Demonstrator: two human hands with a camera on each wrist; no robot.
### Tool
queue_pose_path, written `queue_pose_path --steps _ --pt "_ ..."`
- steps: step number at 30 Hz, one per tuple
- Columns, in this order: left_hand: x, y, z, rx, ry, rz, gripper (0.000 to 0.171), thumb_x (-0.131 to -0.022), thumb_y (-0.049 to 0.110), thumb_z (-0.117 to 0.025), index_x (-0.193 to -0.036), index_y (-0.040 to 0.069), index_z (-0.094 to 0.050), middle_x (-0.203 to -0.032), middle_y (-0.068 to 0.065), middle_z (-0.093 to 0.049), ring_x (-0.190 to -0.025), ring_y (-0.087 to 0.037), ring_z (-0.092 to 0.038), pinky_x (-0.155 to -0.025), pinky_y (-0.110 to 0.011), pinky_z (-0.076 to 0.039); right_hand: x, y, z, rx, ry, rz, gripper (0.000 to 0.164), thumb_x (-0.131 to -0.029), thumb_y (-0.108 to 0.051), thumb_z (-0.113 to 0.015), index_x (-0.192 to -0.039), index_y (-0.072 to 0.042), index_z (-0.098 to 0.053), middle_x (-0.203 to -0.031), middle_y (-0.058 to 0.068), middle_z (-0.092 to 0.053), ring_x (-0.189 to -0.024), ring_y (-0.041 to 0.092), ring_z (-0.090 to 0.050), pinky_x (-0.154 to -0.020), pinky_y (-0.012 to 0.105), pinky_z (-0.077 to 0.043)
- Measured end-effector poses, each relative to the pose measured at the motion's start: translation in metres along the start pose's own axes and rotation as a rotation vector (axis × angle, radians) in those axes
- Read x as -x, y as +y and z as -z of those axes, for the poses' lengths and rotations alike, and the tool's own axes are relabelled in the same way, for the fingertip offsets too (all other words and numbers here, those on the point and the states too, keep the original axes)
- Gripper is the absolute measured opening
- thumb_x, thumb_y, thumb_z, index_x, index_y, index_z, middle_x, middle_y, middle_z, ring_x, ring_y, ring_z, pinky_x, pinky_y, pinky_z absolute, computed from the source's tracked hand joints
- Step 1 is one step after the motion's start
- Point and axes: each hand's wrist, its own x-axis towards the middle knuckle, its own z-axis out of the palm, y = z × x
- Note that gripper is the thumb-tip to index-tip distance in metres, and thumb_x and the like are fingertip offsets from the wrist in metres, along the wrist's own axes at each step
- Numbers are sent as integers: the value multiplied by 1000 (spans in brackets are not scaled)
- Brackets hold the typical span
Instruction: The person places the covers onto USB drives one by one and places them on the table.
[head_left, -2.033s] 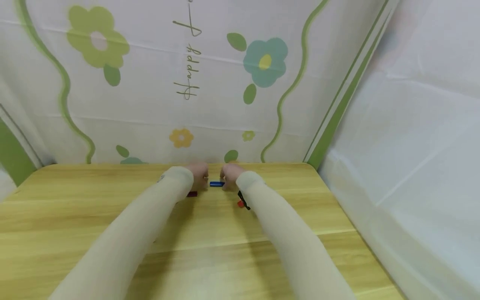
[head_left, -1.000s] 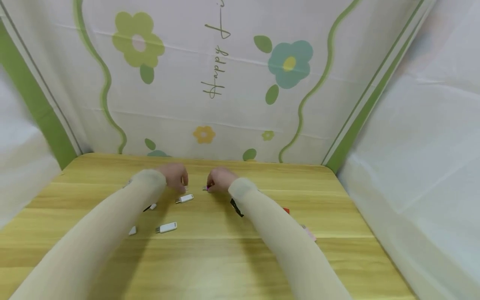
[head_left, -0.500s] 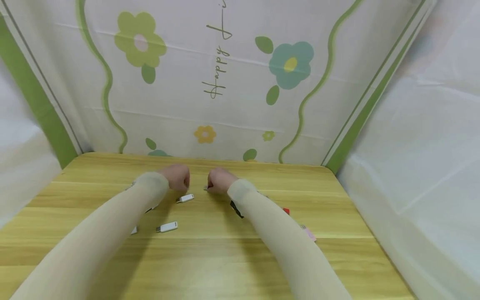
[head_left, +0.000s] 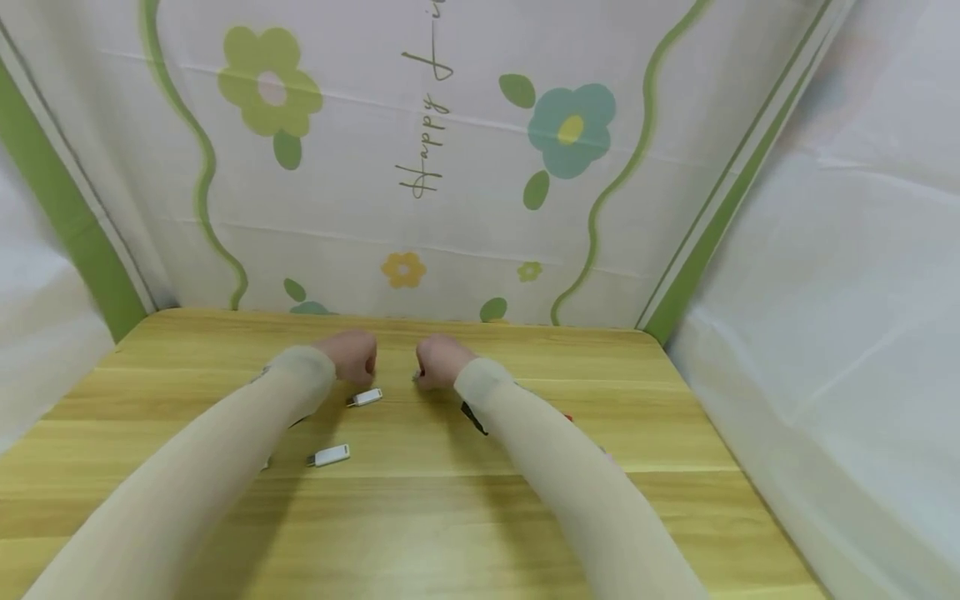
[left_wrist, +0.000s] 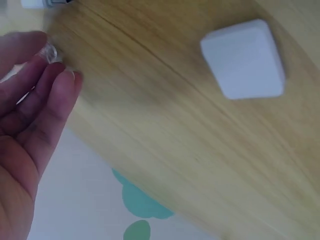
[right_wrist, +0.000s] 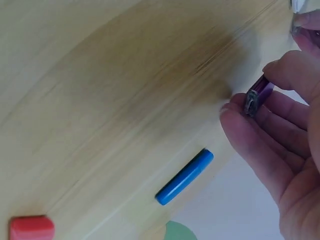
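Note:
In the head view my left hand [head_left: 352, 357] is over the far part of the table, just beyond a white USB stick [head_left: 365, 398]. Thumb and fingertips pinch a small clear piece [left_wrist: 49, 52], its exact kind hard to make out. To the right, across a short gap, my right hand [head_left: 442, 362] grips a purple USB stick [right_wrist: 262, 90] between thumb and fingers, metal plug exposed. A blue stick [right_wrist: 185, 177] lies on the wood near that hand, seen only in the right wrist view. A white rounded square object [left_wrist: 245, 60] lies near the left hand.
Another white USB stick [head_left: 328, 456] lies nearer on the wooden table [head_left: 420, 533]. Beside the right forearm, a red piece [head_left: 567, 417] and a pink one [head_left: 608, 457] peek out. The forearms hide other pieces. A white flowered curtain [head_left: 465, 225] hangs behind the table.
Two seconds ago both hands were close together by the blue stick; they are now farther apart, with the purple stick in the right. The head view has shifted. Over the last second, hands barely moved.

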Motion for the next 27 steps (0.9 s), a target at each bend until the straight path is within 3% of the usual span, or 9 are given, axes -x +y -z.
queue_pose_path --steps 4,8,12,19,23,27 --pt "4 0 0 51 2 -18 23 -79 6 -65 -58 16 -58 -54 7 -41 -49 -11 -30 -45 -27 -27 10 3 2 -7 15 30 24 -90 -19 -73 -67 -13 -66 -63 -6 -60 -57 8 -52 -56 20 -45" --pt "8 0 1 96 70 -75 6 -85 14 -69 -80 15 -68 -74 7 -59 -65 -11 -52 -58 -30 -47 28 6 6 -39 40 71 27 -91 -16 -71 -66 -8 -68 -55 -5 -51 -50 7 -40 -50 20 -37" --pt "15 6 5 162 142 -169 3 -88 17 -72 -89 15 -70 -84 7 -65 -77 -11 -61 -71 -33 -53 49 10 11 -57 109 126 23 -91 -11 -69 -69 -6 -71 -55 -6 -50 -49 5 -37 -49 19 -34" --pt "48 48 11 167 237 -370 8 -88 11 -70 -94 11 -76 -84 10 -69 -73 0 -62 -68 -24 -55 94 7 13 -27 204 195 19 -94 -14 -67 -75 -14 -69 -64 -8 -56 -53 3 -41 -53 16 -38" --pt "67 78 8 135 323 -525 10 -87 3 -70 -95 7 -76 -84 4 -72 -70 2 -61 -64 -21 -54 126 -3 13 32 303 286 12 -93 -14 -67 -81 -14 -70 -70 -8 -59 -58 2 -43 -56 14 -39" --pt "83 106 5 85 436 -635 10 -84 0 -75 -92 4 -75 -84 -1 -72 -69 0 -61 -61 -18 -53 160 -14 14 8 410 358 5 -91 -11 -71 -92 -9 -75 -79 -4 -66 -64 2 -50 -58 11 -42"
